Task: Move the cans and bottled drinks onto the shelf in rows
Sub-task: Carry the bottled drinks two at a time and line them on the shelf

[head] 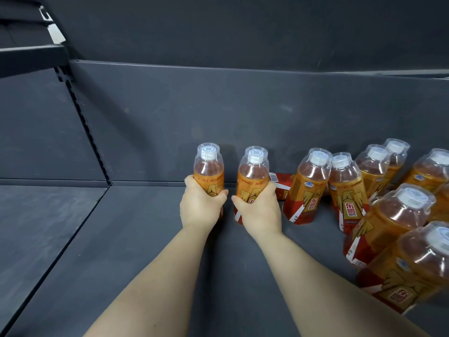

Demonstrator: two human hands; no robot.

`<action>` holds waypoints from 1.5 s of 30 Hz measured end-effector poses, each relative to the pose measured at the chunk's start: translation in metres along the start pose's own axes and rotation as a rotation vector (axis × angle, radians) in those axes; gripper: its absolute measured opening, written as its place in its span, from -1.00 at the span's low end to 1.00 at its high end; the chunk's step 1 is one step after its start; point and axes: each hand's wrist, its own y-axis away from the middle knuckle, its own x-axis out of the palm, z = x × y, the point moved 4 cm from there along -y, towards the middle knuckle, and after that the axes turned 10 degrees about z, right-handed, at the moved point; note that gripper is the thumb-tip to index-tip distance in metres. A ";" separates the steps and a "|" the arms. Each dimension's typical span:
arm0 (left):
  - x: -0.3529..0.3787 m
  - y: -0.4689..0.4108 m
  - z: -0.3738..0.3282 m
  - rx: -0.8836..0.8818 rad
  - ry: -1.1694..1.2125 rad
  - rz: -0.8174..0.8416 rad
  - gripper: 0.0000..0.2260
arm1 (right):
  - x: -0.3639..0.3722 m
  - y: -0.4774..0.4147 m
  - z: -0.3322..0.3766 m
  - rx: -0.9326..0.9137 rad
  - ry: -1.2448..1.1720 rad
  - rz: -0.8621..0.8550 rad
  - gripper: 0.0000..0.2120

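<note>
Left-hand fingers and thumb are curled round the orange label of the left bottle. The left hand is closed about its lower half. Right-hand fingers and thumb are likewise wrapped round the right bottle, whose lower label is covered by the right hand. The two thumbs are close but apart.

Both bottles are held upright, side by side with a gap between them; white caps are seen under clear overcaps. They are located at the far middle of the dark grey shelf, near the back panel. Contact of the bases with the shelf cannot be told.

Just right of the right bottle, a red label with a barcode is noted low down, partly hidden. Further right, a group of like bottles is stood, spread from far to near.
</note>
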 end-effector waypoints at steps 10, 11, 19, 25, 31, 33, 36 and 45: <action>-0.010 0.052 -0.015 0.051 0.016 0.018 -0.45 | -0.036 0.051 0.006 -0.013 0.032 0.082 -0.44; -0.012 0.059 -0.016 0.049 0.012 0.021 -0.45 | -0.042 0.058 0.006 -0.014 0.028 0.087 -0.45; -0.023 0.148 -0.019 0.041 0.001 -0.006 -0.44 | -0.086 0.132 -0.004 -0.073 0.012 0.082 -0.37; -0.018 0.230 -0.019 0.021 -0.002 -0.024 -0.45 | -0.120 0.194 -0.028 -0.076 0.041 0.095 -0.34; -0.009 0.306 -0.017 0.043 0.037 -0.050 -0.48 | -0.151 0.253 -0.059 -0.078 0.036 0.103 -0.38; -0.006 0.327 -0.016 0.047 0.037 -0.058 -0.48 | -0.159 0.271 -0.069 -0.073 0.045 0.114 -0.35; -0.004 0.356 -0.015 0.040 0.022 -0.041 -0.51 | -0.170 0.291 -0.083 -0.062 0.056 0.117 -0.31; 0.003 0.397 -0.005 -0.002 -0.091 -0.021 -0.48 | -0.179 0.318 -0.116 -0.017 0.026 0.161 -0.31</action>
